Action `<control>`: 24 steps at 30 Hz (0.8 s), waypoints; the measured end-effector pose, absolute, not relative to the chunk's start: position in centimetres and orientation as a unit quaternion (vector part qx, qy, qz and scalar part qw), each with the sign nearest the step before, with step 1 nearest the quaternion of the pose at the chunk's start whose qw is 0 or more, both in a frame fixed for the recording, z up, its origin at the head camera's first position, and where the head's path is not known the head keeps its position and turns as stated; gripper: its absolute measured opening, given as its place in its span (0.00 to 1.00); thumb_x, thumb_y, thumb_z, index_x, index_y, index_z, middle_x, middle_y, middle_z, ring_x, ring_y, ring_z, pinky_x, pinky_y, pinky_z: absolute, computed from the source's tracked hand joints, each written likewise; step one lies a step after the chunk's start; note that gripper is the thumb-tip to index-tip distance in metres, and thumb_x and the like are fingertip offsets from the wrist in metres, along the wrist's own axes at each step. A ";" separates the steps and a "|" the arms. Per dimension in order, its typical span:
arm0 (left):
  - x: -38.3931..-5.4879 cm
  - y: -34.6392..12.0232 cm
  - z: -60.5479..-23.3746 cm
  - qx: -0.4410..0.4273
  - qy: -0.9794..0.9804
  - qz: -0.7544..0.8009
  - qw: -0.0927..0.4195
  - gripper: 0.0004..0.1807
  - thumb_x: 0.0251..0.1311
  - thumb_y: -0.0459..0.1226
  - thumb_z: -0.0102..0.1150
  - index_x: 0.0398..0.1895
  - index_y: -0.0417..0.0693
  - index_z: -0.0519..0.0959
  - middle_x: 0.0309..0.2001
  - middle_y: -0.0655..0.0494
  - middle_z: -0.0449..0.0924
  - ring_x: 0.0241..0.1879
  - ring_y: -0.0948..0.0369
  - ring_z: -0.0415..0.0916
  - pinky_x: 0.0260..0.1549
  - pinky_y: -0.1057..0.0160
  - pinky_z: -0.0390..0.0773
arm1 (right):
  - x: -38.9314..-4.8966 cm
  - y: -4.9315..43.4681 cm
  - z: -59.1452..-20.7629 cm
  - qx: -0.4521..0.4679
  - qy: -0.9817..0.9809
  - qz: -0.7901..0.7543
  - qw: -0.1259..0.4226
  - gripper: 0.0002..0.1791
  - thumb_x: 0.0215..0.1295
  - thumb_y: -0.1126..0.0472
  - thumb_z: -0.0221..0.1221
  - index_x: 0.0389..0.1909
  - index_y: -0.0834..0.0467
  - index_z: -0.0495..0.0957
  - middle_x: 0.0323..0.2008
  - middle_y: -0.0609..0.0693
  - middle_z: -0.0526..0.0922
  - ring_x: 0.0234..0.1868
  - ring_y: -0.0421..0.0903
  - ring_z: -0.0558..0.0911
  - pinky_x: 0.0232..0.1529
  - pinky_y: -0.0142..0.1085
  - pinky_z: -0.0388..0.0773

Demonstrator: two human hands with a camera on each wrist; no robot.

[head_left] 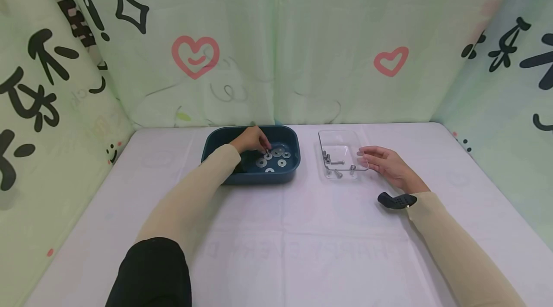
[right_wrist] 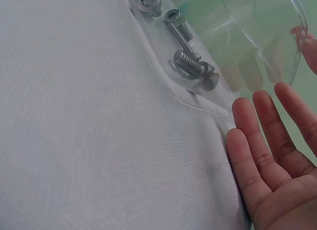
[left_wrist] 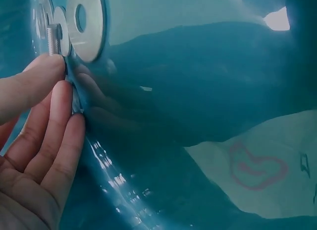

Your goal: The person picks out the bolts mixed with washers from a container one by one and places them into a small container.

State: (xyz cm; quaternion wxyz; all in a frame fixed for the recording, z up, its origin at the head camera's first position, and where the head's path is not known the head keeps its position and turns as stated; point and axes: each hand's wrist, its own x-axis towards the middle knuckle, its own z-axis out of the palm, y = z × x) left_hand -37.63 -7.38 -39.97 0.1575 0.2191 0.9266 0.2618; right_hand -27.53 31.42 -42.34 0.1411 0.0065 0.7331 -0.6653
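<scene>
My left hand (head_left: 252,140) reaches into a dark blue tray (head_left: 259,178). Between thumb and forefinger it pinches a small screw (left_wrist: 52,39), whose threaded end sticks up past the fingertips. Flat metal washers (head_left: 261,163) lie on the tray floor around those fingers; a large washer (left_wrist: 89,24) is close by in the left wrist view. To the right, my right hand (head_left: 389,165) is at the right side of a clear plastic box (head_left: 321,146), fingers nearly straight along it and thumb at its rim. Several bolts (right_wrist: 190,64) lie inside the box.
A white cloth covers the table (head_left: 276,249), with the tray and box side by side toward its back edge. Pale green printed curtains (head_left: 276,57) enclose the back and both sides. A black strap (head_left: 396,201) is at the right wrist.
</scene>
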 end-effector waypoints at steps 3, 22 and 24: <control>-37.8 -7.7 -40.1 0.230 0.926 0.256 0.154 0.10 0.50 0.26 0.65 0.38 0.39 0.85 0.40 0.45 0.86 0.40 0.57 0.82 0.44 0.63 0.80 | -27.5 31.4 -42.3 0.006 0.728 -0.671 0.143 0.11 0.63 0.57 0.60 0.45 0.47 0.74 0.41 0.30 0.80 0.42 0.28 0.80 0.45 0.21 0.76; -38.3 -8.4 -40.6 0.284 0.924 0.214 0.144 0.05 0.49 0.30 0.68 0.31 0.42 0.86 0.34 0.49 0.86 0.33 0.62 0.79 0.40 0.65 0.80 | -27.5 31.4 -42.3 0.006 0.732 -0.667 0.141 0.12 0.63 0.56 0.60 0.47 0.48 0.73 0.41 0.30 0.80 0.42 0.28 0.81 0.45 0.20 0.76; -38.3 -8.4 -40.5 0.290 0.923 0.210 0.143 0.04 0.50 0.30 0.67 0.31 0.42 0.86 0.33 0.49 0.86 0.32 0.62 0.79 0.39 0.65 0.79 | -27.5 31.4 -42.4 0.007 0.737 -0.661 0.140 0.13 0.63 0.55 0.60 0.48 0.48 0.72 0.41 0.30 0.80 0.42 0.28 0.80 0.45 0.20 0.76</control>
